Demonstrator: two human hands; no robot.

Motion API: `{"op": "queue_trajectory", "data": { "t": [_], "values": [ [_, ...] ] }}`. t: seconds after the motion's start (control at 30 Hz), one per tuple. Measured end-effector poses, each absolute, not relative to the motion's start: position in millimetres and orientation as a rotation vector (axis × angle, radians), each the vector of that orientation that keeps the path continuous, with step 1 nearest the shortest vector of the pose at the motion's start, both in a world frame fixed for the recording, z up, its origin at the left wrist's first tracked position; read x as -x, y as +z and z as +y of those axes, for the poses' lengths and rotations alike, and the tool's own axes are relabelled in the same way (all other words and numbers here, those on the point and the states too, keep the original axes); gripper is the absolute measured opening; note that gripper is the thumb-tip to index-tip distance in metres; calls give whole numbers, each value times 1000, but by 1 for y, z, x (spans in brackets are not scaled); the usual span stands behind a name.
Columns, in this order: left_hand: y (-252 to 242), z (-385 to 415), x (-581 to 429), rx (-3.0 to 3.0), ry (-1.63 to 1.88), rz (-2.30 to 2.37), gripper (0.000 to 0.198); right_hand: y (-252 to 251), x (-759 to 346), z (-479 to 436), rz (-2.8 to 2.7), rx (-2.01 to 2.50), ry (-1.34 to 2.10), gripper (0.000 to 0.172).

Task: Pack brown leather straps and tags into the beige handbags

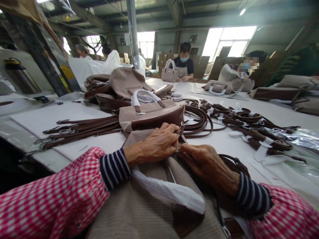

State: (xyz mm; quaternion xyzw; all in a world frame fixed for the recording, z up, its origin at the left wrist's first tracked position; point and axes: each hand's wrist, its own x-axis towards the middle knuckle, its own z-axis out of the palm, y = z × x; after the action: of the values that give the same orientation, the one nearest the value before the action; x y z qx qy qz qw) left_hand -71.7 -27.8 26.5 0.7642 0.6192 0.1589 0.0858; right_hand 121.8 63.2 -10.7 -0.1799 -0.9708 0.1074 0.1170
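A taupe ribbed handbag (149,205) lies in front of me, its zipper edge running down toward the right. Its handle (171,192) is wrapped in white film, with a dark brown leather tab at the end. My left hand (158,142) is closed on the bag's far end, fingers bent. Opposite it, my right hand (208,162) is closed in a pinch at the same spot. Between the fingertips a small metal fitting (177,151) shows; its exact kind is partly hidden. Just beyond my left hand rests another taupe and brown handbag (152,114).
Brown straps with metal clips (82,129) lie at left. Coiled straps (199,121) and more bundled straps (256,126) spread to the right. Bags are piled behind (127,81). A steel flask (22,78) stands far left. Co-workers (183,64) handle bags across the table (239,103).
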Motion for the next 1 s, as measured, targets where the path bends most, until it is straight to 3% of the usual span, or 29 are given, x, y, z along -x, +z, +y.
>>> {"op": "queue_trajectory", "data": {
  "t": [0.2,0.37,1.0],
  "values": [
    [19,-25,74,-2291,556,1870,11,-8,-119,62,-2850,583,380,18],
    [22,-24,70,-2293,485,1879,24,-18,-120,62,-2803,443,317,22],
    [21,-17,71,-2211,485,1886,21,-24,-125,61,-2649,237,173,21]
  ]
}}
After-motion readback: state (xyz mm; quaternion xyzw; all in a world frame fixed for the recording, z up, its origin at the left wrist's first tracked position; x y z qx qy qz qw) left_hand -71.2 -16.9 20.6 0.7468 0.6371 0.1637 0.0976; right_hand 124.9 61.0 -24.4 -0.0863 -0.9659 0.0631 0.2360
